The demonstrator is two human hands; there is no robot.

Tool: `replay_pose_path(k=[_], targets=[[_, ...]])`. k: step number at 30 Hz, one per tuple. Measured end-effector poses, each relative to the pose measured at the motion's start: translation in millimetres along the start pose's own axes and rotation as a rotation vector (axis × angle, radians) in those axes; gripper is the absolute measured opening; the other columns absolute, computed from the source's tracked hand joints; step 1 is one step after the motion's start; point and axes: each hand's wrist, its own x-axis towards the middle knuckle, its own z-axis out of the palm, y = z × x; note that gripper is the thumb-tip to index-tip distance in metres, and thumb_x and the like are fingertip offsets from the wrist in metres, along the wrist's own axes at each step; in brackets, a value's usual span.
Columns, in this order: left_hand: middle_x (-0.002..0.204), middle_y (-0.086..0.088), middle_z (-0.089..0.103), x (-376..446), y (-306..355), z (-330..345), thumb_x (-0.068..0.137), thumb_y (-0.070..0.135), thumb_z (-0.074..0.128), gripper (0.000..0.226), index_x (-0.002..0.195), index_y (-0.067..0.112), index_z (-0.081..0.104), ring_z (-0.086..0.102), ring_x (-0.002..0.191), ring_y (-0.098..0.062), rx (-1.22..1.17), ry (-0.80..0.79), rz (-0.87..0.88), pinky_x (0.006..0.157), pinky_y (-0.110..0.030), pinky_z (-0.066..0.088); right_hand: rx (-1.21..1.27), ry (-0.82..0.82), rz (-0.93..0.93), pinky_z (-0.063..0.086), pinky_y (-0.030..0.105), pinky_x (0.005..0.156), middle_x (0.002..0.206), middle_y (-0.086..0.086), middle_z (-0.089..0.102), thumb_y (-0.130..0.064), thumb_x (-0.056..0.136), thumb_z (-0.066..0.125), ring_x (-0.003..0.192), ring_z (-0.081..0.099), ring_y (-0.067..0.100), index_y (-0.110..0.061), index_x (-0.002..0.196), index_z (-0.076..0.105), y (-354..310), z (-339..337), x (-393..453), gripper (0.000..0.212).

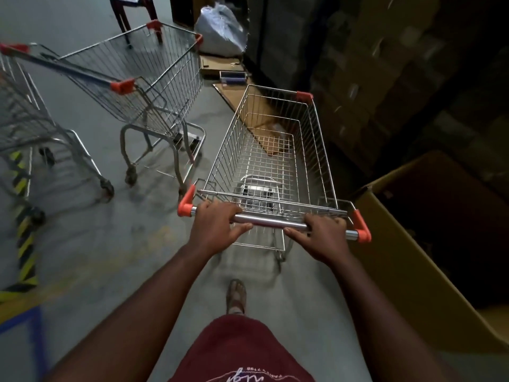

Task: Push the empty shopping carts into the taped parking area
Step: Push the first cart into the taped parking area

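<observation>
On the maroon shirt, upside-down stitched writing is seen but cannot be read. The handlebar of the empty cart is gripped by the left hand and right hand, fingers curled over it. The cart is best swung left (clear of the cardboard box) towards the striped tape beside the parked carts.

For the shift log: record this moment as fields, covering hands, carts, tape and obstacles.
left hand: left hand grips handle bar
right hand: right hand grips same bar
held cart: held cart, basket empty
other carts: second cart ahead left; third cart at left edge
tape: striped tape on floor, left
obstacles: open carton right; flat cardboard ahead
</observation>
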Motion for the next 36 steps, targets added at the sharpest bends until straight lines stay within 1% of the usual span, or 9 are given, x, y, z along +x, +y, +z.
replay_pose_path(k=[4,7,11,14,19,23,27,31,36], targets=[[0.09,0.015,0.066,-75.1,20.6,-4.8,0.083,0.074,0.054,0.049,0.101,0.032,0.072,0.061,0.092,-0.014,0.002,0.027,-0.047,0.096,-0.039,0.033,0.012,0.01,-0.049,0.029,0.039,0.076,0.065,-0.016,0.047,-0.096,0.08,0.028,0.071,0.055,0.016,-0.031,0.071,0.05,-8.2,-0.8,-59.2,0.069],[0.091,0.014,0.065,-132.6,35.5,-6.0,0.083,0.071,0.06,0.044,0.101,0.032,0.071,0.061,0.094,-0.015,0.007,0.041,-0.078,0.097,-0.039,0.034,0.022,-0.006,-0.126,0.04,0.038,0.071,0.062,-0.012,0.05,-0.096,0.08,0.027,0.066,0.055,0.017,-0.03,0.066,0.045,-12.9,-0.9,-103.8,0.07],[0.094,0.013,0.068,-205.8,56.1,-8.1,0.08,0.071,0.062,0.044,0.102,0.034,0.07,0.064,0.096,-0.018,0.02,0.072,-0.156,0.096,-0.043,0.04,-0.023,-0.15,-0.294,0.052,0.036,0.067,0.073,-0.006,0.064,-0.098,0.078,0.021,0.075,0.066,0.021,-0.026,0.081,0.054,-14.0,-5.0,-144.7,0.079],[0.095,0.013,0.07,-260.7,73.0,-3.9,0.079,0.075,0.059,0.048,0.105,0.036,0.071,0.065,0.095,-0.02,0.051,0.133,-0.206,0.092,-0.04,0.038,-0.053,-0.216,-0.473,0.051,0.037,0.065,0.081,-0.001,0.068,-0.095,0.083,0.024,0.082,0.069,0.027,-0.025,0.086,0.051,-17.1,-6.2,-173.6,0.075],[0.098,0.015,0.07,-347.6,111.6,5.6,0.079,0.073,0.066,0.046,0.109,0.038,0.072,0.064,0.096,-0.019,0.061,0.203,-0.32,0.089,-0.038,0.036,-0.08,-0.2,-0.671,0.032,0.036,0.059,0.086,0.002,0.072,-0.091,0.086,0.029,0.084,0.07,0.029,-0.031,0.086,0.048,-18.9,-5.1,-234.5,0.063],[0.097,0.013,0.069,-416.4,151.4,13.9,0.079,0.069,0.07,0.044,0.105,0.033,0.073,0.063,0.097,-0.02,0.076,0.237,-0.446,0.09,-0.039,0.037,-0.1,-0.203,-0.788,0.038,0.037,0.059,0.082,0.003,0.071,-0.092,0.082,0.02,0.081,0.07,0.032,-0.029,0.088,0.053,-18.3,-5.4,-278.0,0.072],[0.099,0.014,0.07,-482.1,185.7,18.6,0.078,0.069,0.071,0.046,0.106,0.033,0.074,0.064,0.099,-0.02,0.095,0.242,-0.576,0.093,-0.041,0.04,-0.1,-0.172,-0.902,0.044,0.038,0.061,0.082,0.004,0.071,-0.092,0.082,0.021,0.082,0.07,0.033,-0.027,0.091,0.056,-25.9,-3.7,-322.0,0.074],[0.101,0.015,0.069,-553.7,203.5,21.5,0.079,0.078,0.062,0.054,0.105,0.032,0.074,0.063,0.101,-0.016,0.126,0.258,-0.697,0.097,-0.039,0.038,-0.065,-0.135,-1.016,0.039,0.036,0.056,0.077,0.004,0.072,-0.092,0.082,0.019,0.076,0.072,0.031,-0.027,0.09,0.056,-46.7,-0.1,-370.4,0.076],[0.098,0.014,0.071,-638.7,225.5,26.0,0.077,0.079,0.058,0.057,0.099,0.03,0.075,0.065,0.097,-0.018,0.151,0.401,-0.792,0.091,-0.037,0.038,-0.081,-0.115,-1.116,0.036,0.034,0.055,0.076,0.001,0.071,-0.096,0.08,0.012,0.071,0.071,0.029,-0.027,0.087,0.054,-81.4,3.2,-425.4,0.081]])
